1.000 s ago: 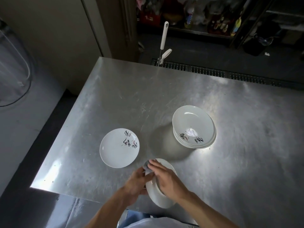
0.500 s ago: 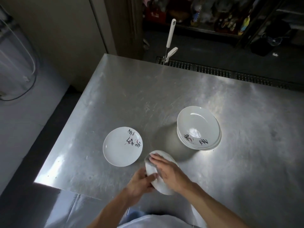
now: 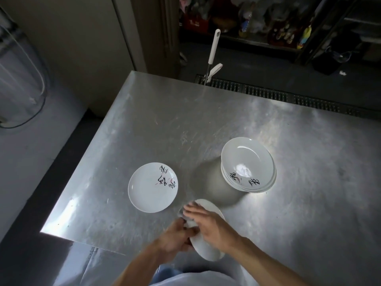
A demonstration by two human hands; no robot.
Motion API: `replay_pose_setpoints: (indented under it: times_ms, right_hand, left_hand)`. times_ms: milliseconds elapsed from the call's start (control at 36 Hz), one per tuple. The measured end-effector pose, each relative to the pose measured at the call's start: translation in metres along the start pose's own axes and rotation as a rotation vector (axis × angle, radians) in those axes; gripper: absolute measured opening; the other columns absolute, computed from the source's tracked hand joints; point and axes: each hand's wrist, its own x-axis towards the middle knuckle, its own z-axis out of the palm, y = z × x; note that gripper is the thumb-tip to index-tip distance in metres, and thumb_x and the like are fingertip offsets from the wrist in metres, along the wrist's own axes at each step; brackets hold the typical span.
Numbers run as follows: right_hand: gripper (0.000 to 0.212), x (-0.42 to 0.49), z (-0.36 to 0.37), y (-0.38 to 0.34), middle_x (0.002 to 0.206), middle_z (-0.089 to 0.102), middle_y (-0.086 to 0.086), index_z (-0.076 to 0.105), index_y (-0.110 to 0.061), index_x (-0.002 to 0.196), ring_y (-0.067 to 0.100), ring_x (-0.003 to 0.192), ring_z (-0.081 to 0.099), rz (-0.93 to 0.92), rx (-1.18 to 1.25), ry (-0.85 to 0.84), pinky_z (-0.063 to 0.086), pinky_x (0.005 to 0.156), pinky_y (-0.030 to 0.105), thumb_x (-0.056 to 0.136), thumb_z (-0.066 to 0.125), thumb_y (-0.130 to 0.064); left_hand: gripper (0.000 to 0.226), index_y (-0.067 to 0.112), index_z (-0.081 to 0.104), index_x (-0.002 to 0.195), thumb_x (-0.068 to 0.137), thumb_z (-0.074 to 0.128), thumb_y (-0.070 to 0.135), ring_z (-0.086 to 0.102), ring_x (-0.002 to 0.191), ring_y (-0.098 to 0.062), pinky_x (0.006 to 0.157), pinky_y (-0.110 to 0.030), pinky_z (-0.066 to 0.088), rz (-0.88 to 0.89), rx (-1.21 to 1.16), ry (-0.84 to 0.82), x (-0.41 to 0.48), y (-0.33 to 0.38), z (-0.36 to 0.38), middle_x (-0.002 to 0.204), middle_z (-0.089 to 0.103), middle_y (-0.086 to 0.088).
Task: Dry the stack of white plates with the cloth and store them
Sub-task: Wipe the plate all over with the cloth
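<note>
I hold a white plate tilted on edge above the near side of the steel table. My left hand grips the plate's left rim. My right hand lies over the plate's face and holds a small grey cloth against its upper rim; only a corner of the cloth shows. A single white plate with black writing lies flat to the left. A stack of several white plates stands to the right.
The table's left edge drops to a dark gap beside a grey counter. A white mop handle leans behind the table's far edge, by a floor grate. Dark shelves with goods stand at the back.
My right hand has slid the cloth along the held plate's rim, and the plate has turned a little in my left hand. The two other plate groups have not moved.
</note>
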Motion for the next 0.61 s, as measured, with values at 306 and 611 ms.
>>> replay_pose_setpoints:
  times_ms: [306,611]
  right_hand:
    - [0.042,-0.004,-0.006,0.005,0.137,0.062,-0.003,0.06,-0.021,0.139,0.014,0.128,0.057,0.619,0.247,0.512,0.037,0.101,0.012,0.103,0.044,-0.004]
    - [0.058,0.015,-0.015,0.003,0.152,0.046,-0.002,0.051,-0.012,0.145,0.009,0.144,0.038,0.22,0.005,0.217,0.025,0.118,0.017,0.092,0.046,0.012]
  left_hand:
    - [0.022,0.006,0.061,0.12,0.098,0.063,0.01,0.077,0.087,-0.024,0.068,-0.036,0.061,0.048,-0.302,0.18,0.009,-0.009,0.017,0.099,0.079,-0.009]
    - [0.048,0.017,0.054,0.129,0.085,0.073,0.02,0.072,0.095,-0.035,0.087,-0.053,0.055,0.065,-0.171,0.067,0.005,-0.007,0.006,0.116,0.072,-0.019]
